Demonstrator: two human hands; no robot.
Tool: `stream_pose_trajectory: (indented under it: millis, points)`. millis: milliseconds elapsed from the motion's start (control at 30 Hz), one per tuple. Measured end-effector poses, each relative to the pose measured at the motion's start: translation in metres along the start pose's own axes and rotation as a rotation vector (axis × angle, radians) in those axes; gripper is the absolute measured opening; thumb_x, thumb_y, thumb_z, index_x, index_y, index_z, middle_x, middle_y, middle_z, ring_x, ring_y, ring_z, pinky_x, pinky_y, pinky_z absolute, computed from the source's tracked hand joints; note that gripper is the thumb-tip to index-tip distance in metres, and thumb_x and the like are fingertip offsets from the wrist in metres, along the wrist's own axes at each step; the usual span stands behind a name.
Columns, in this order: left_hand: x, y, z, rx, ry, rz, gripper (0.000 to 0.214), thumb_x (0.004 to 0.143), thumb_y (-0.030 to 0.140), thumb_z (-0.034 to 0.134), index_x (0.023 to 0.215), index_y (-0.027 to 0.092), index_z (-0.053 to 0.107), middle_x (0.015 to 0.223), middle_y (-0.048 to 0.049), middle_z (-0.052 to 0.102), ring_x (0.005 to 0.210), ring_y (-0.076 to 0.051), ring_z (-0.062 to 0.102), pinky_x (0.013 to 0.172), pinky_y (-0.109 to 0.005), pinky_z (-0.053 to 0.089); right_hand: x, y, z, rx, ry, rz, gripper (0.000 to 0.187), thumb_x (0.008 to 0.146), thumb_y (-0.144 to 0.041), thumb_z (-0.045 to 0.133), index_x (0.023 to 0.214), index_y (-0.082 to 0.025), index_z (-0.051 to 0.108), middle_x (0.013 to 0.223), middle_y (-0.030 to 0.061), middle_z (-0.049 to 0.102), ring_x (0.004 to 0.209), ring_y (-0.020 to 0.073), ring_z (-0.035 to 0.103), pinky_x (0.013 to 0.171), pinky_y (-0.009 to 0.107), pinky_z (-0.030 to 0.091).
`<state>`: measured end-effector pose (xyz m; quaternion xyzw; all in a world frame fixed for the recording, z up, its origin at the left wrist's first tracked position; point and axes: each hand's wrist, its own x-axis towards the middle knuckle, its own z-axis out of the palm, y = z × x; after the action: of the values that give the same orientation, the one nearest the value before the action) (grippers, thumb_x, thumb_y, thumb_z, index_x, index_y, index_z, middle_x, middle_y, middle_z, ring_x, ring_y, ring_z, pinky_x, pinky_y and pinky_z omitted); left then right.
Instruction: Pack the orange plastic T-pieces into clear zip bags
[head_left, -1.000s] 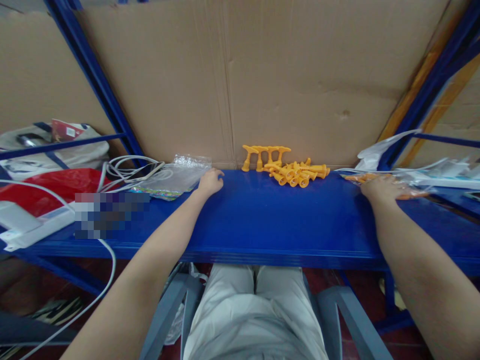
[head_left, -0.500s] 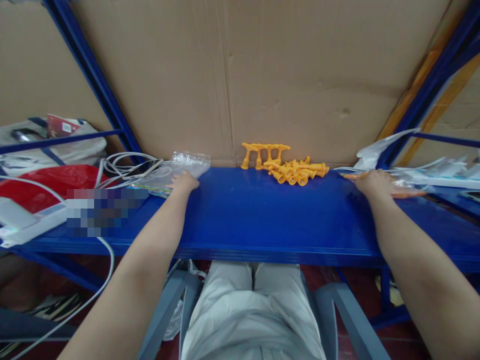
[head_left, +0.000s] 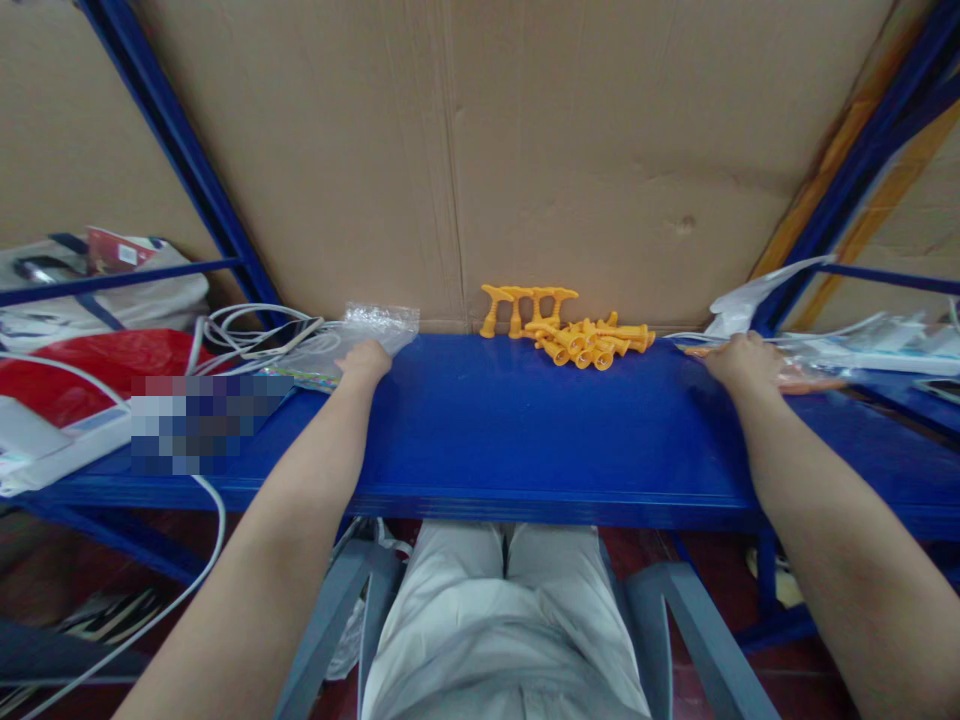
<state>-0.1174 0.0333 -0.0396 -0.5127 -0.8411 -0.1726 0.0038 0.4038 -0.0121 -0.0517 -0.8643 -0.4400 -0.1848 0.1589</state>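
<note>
My left hand [head_left: 365, 362] rests at the left on a clear plastic bag [head_left: 381, 319], its fingers curled in and partly hidden behind the knuckles. Toward the right end of the table, my right hand [head_left: 746, 362] lies bent over a clear plastic packet with orange contents [head_left: 814, 376]; its fingertips are hidden. Between the hands, near the back, is a pile of yellow-orange plastic pieces [head_left: 592, 343] with flared, cup-like ends. Several similar T-shaped pieces [head_left: 530, 310] stand upright in a row beside the pile.
The blue table [head_left: 525, 430] meets a cardboard wall [head_left: 600, 150] at the back. White cables [head_left: 255, 325], a red bag [head_left: 150, 365] and a white power strip [head_left: 75, 445] lie at the left. Blue posts [head_left: 180, 150] rise on both sides. A white strip [head_left: 877, 350] lies at the right.
The fingers of my left hand, spread a moment ago, have curled inward on the plastic bag. My right hand has stayed nearly in place. The yellow-orange pieces have not moved.
</note>
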Motion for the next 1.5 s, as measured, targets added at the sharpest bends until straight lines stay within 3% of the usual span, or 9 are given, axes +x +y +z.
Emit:
stream_pose_trajectory:
  millis: [100,333,467,600,767,933,1200,1400,1500]
  points:
    - [-0.006,0.005,-0.006,0.027,0.036,0.011,0.044,0.086,0.018,0.047,0.126,0.005,0.062,0.133,-0.0261,0.06,0.128,-0.038,0.054,0.112,-0.063,0.026,-0.007,-0.007,-0.014,0.045,-0.074,0.0,0.05,0.092,-0.024,0.036,0.131,0.002,0.055,0.137,0.0285,0.052,0.128,0.0356,0.049,0.101,0.047,0.039]
    - [-0.013,0.014,-0.015,-0.018,0.254,0.083,0.043,0.083,0.016,0.043,0.118,0.012,0.068,0.114,-0.0219,0.07,0.118,-0.038,0.061,0.109,-0.07,0.023,-0.013,-0.017,-0.025,0.186,0.084,-0.126,0.049,0.093,-0.022,0.04,0.134,0.001,0.054,0.148,0.0271,0.045,0.13,0.0386,0.047,0.104,0.054,0.037]
    - [-0.025,0.024,-0.023,-0.008,0.309,0.175,0.044,0.084,0.014,0.039,0.116,0.015,0.069,0.108,-0.0172,0.073,0.113,-0.034,0.063,0.111,-0.068,0.022,-0.008,-0.022,-0.021,0.299,0.183,-0.294,0.045,0.091,-0.02,0.041,0.127,0.0,0.061,0.145,0.0273,0.048,0.13,0.0389,0.048,0.103,0.054,0.039]
    - [-0.041,0.036,-0.031,-0.019,0.319,0.34,0.047,0.088,0.015,0.035,0.122,0.019,0.067,0.11,-0.0147,0.073,0.115,-0.033,0.062,0.114,-0.066,0.02,-0.004,-0.04,-0.017,0.462,0.27,-0.596,0.043,0.087,-0.018,0.043,0.123,-0.006,0.064,0.132,0.0249,0.06,0.123,0.033,0.056,0.098,0.048,0.046]
    - [-0.049,0.047,-0.026,-0.027,0.183,0.711,0.048,0.092,0.018,0.036,0.132,0.024,0.062,0.134,-0.0073,0.065,0.129,-0.027,0.054,0.117,-0.058,0.024,-0.018,-0.084,-0.03,0.53,0.297,-0.899,0.04,0.09,-0.019,0.04,0.119,-0.014,0.066,0.12,0.0178,0.068,0.116,0.0294,0.061,0.095,0.046,0.049]
    - [-0.046,0.053,-0.01,-0.018,-0.056,0.957,0.047,0.093,0.02,0.038,0.134,0.021,0.062,0.141,-0.0039,0.058,0.135,-0.018,0.05,0.113,-0.031,0.036,-0.048,-0.13,-0.051,0.291,0.038,-1.038,0.038,0.091,-0.023,0.043,0.118,-0.013,0.068,0.121,0.0164,0.068,0.115,0.0304,0.061,0.096,0.045,0.048]
    - [-0.046,0.047,-0.008,0.031,-0.353,1.004,0.049,0.096,0.031,0.035,0.14,0.024,0.056,0.146,0.0016,0.052,0.135,-0.016,0.049,0.113,-0.026,0.033,-0.07,-0.168,-0.045,0.176,-0.266,-1.023,0.04,0.093,-0.031,0.051,0.129,-0.017,0.064,0.133,0.0146,0.063,0.125,0.0338,0.056,0.102,0.053,0.044]
    - [-0.04,0.044,-0.008,0.065,-0.468,1.03,0.051,0.097,0.037,0.033,0.143,0.025,0.052,0.15,0.0005,0.045,0.139,-0.017,0.044,0.115,-0.029,0.03,-0.081,-0.166,-0.028,0.191,-0.248,-1.031,0.035,0.094,-0.026,0.05,0.122,-0.02,0.069,0.131,0.0125,0.064,0.129,0.0302,0.053,0.116,0.061,0.022]
    - [-0.039,0.043,-0.007,0.056,-0.468,1.009,0.05,0.097,0.036,0.035,0.143,0.027,0.052,0.149,-0.0007,0.047,0.136,-0.017,0.047,0.114,-0.03,0.032,-0.086,-0.165,-0.025,0.194,-0.229,-1.044,0.034,0.093,-0.022,0.049,0.119,-0.019,0.07,0.127,0.0136,0.066,0.127,0.03,0.054,0.117,0.064,0.018]
